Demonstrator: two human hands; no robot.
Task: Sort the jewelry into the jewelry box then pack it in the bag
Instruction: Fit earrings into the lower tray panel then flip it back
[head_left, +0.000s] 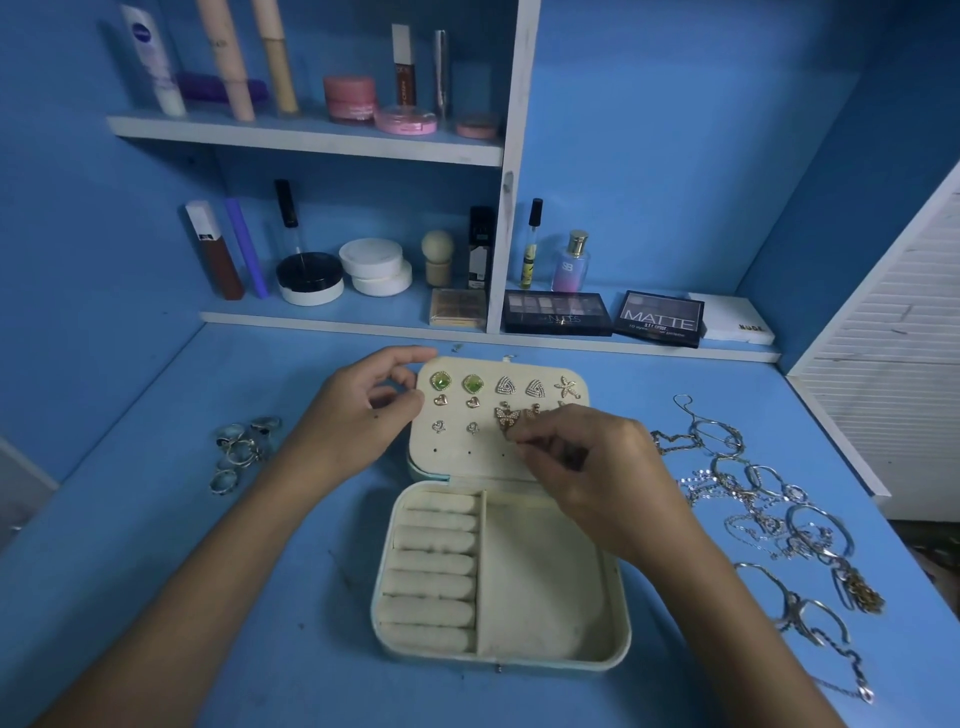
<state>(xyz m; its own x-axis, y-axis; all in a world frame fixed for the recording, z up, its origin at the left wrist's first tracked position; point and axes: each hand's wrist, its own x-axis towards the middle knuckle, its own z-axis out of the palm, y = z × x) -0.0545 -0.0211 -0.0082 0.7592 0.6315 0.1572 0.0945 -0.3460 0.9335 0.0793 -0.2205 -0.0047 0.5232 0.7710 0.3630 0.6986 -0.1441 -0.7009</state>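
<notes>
So the jewelry box (498, 566) sits open in the middle of the blue desk (156, 519), lid panel (467, 457) up at its far side with earring pairs pinned in rows. Left hand (353, 421) grips the lid's left edge, fingers curled around it. Right hand (587, 467) pinches a butterfly earring (506, 417) against the panel. Rings (244, 449) lie left of the box, tangled chains and bangles (769, 514) right of it.
</notes>
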